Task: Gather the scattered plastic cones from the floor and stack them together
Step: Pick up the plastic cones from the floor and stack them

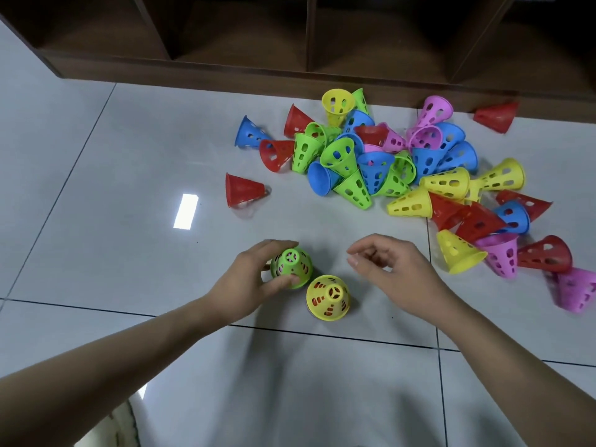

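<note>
the floor (96, 188) is made of big pale grey tiles, and a bright patch of light (186, 211) shines on it at the left. a red cone (243, 189) lies on its side all alone near that light.

the left hand (254, 279) holds a green cone (291, 267) that stands with its small end up, fingers curled around it, thumb at the front. something pink shows through its holes. just beside it, to the right and a bit nearer, a yellow cone (329, 297) stands the same way, with red showing through its holes.

the right hand (390, 269) is held above the floor with its fingers loosely bent, and it holds nothing.

further back and to the right is a big messy pile of cones (403, 166) in red, blue, green, yellow and pink. most lie on their sides, some on top of others. one more red cone (496, 117) lies by itself at the far right, next to the dark brown wooden shelf (290, 43) that runs along the back.
</note>
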A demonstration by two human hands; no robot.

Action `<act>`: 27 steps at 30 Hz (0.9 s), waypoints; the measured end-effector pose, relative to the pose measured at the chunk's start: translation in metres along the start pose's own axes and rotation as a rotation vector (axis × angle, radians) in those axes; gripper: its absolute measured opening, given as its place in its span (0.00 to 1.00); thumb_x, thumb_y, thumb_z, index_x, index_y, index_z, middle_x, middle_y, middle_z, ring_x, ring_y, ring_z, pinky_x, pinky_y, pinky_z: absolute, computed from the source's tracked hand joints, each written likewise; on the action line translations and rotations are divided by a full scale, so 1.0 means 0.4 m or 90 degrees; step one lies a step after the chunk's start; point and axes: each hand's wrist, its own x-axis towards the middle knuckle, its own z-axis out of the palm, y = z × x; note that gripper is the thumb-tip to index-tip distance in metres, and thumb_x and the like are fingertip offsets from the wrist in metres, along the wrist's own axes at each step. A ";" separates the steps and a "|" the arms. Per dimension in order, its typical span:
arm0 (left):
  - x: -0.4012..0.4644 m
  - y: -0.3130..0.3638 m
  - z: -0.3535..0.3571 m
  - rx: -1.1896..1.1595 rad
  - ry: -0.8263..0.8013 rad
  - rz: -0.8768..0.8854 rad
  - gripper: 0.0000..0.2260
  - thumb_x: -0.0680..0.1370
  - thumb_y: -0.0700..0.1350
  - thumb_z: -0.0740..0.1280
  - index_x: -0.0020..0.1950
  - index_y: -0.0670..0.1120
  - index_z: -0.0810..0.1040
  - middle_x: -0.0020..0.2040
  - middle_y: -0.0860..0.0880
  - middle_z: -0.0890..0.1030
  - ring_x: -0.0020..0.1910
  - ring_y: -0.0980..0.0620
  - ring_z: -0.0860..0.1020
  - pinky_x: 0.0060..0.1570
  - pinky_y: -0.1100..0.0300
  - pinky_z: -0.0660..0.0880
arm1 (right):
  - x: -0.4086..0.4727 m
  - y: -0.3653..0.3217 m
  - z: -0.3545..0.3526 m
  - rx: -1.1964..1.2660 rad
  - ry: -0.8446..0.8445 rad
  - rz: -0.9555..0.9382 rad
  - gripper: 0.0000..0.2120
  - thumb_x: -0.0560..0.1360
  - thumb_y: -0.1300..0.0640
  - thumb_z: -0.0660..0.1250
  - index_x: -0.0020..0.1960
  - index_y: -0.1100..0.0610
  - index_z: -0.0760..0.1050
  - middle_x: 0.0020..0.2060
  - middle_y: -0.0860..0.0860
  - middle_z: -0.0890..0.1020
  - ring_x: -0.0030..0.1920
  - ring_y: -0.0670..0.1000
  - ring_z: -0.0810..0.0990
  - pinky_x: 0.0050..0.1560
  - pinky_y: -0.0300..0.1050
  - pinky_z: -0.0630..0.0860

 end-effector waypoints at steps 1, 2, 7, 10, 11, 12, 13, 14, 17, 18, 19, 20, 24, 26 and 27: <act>0.012 -0.002 0.000 0.001 0.004 -0.001 0.24 0.76 0.52 0.74 0.71 0.53 0.74 0.63 0.56 0.77 0.63 0.58 0.76 0.61 0.57 0.78 | 0.018 0.007 -0.007 -0.002 0.017 0.001 0.03 0.76 0.56 0.72 0.46 0.48 0.82 0.38 0.50 0.82 0.40 0.53 0.80 0.44 0.47 0.76; 0.024 -0.003 -0.001 0.004 0.007 0.000 0.25 0.75 0.52 0.74 0.71 0.52 0.74 0.64 0.56 0.77 0.63 0.59 0.76 0.60 0.58 0.77 | 0.039 0.014 -0.014 -0.003 0.039 0.002 0.03 0.77 0.57 0.72 0.46 0.49 0.82 0.37 0.47 0.82 0.39 0.49 0.80 0.43 0.44 0.76; 0.060 -0.003 -0.025 0.028 -0.027 0.005 0.28 0.76 0.60 0.71 0.72 0.50 0.71 0.67 0.55 0.75 0.66 0.61 0.74 0.62 0.61 0.76 | 0.171 0.069 -0.039 -0.062 0.166 0.039 0.09 0.77 0.55 0.72 0.56 0.51 0.77 0.50 0.48 0.81 0.48 0.44 0.79 0.44 0.39 0.76; 0.104 -0.029 -0.103 0.235 -0.034 0.151 0.26 0.81 0.61 0.60 0.73 0.47 0.70 0.72 0.49 0.72 0.70 0.52 0.72 0.67 0.57 0.71 | 0.249 0.094 -0.036 -0.138 0.187 0.023 0.22 0.76 0.55 0.73 0.68 0.55 0.72 0.60 0.50 0.76 0.55 0.48 0.76 0.54 0.42 0.74; 0.136 -0.050 -0.137 0.330 -0.009 0.204 0.24 0.82 0.58 0.59 0.73 0.45 0.71 0.73 0.46 0.72 0.71 0.48 0.71 0.69 0.54 0.70 | 0.272 0.101 -0.031 -0.149 0.188 0.018 0.25 0.75 0.55 0.73 0.70 0.57 0.71 0.62 0.51 0.75 0.57 0.48 0.74 0.56 0.41 0.72; 0.173 -0.077 -0.171 0.418 0.027 0.233 0.23 0.82 0.56 0.60 0.73 0.45 0.72 0.73 0.44 0.71 0.72 0.44 0.70 0.69 0.51 0.69 | 0.292 0.107 -0.024 -0.156 0.188 0.018 0.27 0.75 0.55 0.73 0.71 0.57 0.70 0.63 0.52 0.75 0.58 0.48 0.73 0.58 0.41 0.71; 0.210 -0.104 -0.204 0.496 0.064 0.229 0.23 0.81 0.54 0.62 0.73 0.45 0.71 0.74 0.42 0.70 0.73 0.40 0.69 0.70 0.48 0.67 | 0.310 0.112 -0.013 -0.164 0.192 0.018 0.28 0.75 0.55 0.74 0.71 0.58 0.69 0.64 0.52 0.75 0.59 0.49 0.73 0.60 0.42 0.71; 0.244 -0.129 -0.234 0.562 0.091 0.191 0.25 0.80 0.54 0.63 0.75 0.47 0.69 0.76 0.41 0.67 0.74 0.38 0.66 0.72 0.45 0.65 | 0.329 0.119 -0.002 -0.176 0.202 0.020 0.29 0.74 0.54 0.74 0.72 0.58 0.69 0.64 0.53 0.75 0.61 0.51 0.74 0.63 0.46 0.72; 0.317 -0.179 -0.296 0.631 0.056 0.009 0.36 0.77 0.57 0.69 0.80 0.48 0.59 0.78 0.41 0.63 0.77 0.37 0.61 0.74 0.44 0.60 | 0.372 0.130 0.030 -0.249 0.223 0.039 0.34 0.71 0.50 0.75 0.72 0.59 0.67 0.65 0.56 0.75 0.66 0.58 0.73 0.67 0.55 0.71; 0.333 -0.184 -0.305 0.626 0.034 -0.028 0.38 0.76 0.57 0.70 0.80 0.47 0.58 0.76 0.41 0.67 0.75 0.37 0.64 0.72 0.45 0.63 | 0.380 0.131 0.040 -0.270 0.220 0.049 0.35 0.71 0.50 0.75 0.73 0.60 0.66 0.66 0.57 0.75 0.67 0.59 0.72 0.68 0.54 0.70; 0.347 -0.185 -0.310 0.609 0.023 -0.049 0.38 0.75 0.57 0.71 0.80 0.47 0.59 0.73 0.41 0.71 0.72 0.37 0.69 0.68 0.45 0.67 | 0.386 0.131 0.049 -0.288 0.219 0.053 0.36 0.71 0.50 0.75 0.73 0.60 0.66 0.66 0.58 0.75 0.67 0.60 0.71 0.67 0.53 0.69; 0.357 -0.182 -0.310 0.586 0.024 -0.061 0.37 0.75 0.57 0.72 0.78 0.46 0.62 0.69 0.41 0.75 0.67 0.37 0.73 0.63 0.46 0.71 | 0.391 0.132 0.056 -0.301 0.224 0.050 0.35 0.72 0.50 0.75 0.73 0.60 0.66 0.65 0.58 0.75 0.66 0.60 0.72 0.65 0.52 0.69; 0.364 -0.164 -0.300 0.567 0.054 -0.084 0.30 0.71 0.62 0.73 0.67 0.48 0.75 0.63 0.44 0.78 0.61 0.39 0.76 0.57 0.48 0.75 | 0.399 0.136 0.064 -0.295 0.239 0.041 0.29 0.73 0.50 0.75 0.69 0.58 0.70 0.60 0.57 0.79 0.62 0.60 0.75 0.58 0.49 0.71; 0.341 -0.153 -0.289 0.610 0.054 -0.075 0.28 0.70 0.69 0.68 0.58 0.50 0.80 0.56 0.46 0.78 0.55 0.42 0.77 0.52 0.51 0.75 | 0.388 0.141 0.059 -0.220 0.216 0.034 0.24 0.73 0.51 0.75 0.65 0.57 0.73 0.56 0.55 0.81 0.58 0.57 0.78 0.54 0.45 0.72; 0.326 -0.149 -0.282 0.629 0.035 -0.077 0.28 0.69 0.71 0.65 0.55 0.50 0.81 0.52 0.48 0.78 0.52 0.43 0.77 0.49 0.52 0.74 | 0.374 0.140 0.054 -0.171 0.203 0.029 0.21 0.73 0.53 0.75 0.63 0.57 0.75 0.53 0.53 0.82 0.55 0.55 0.79 0.52 0.43 0.73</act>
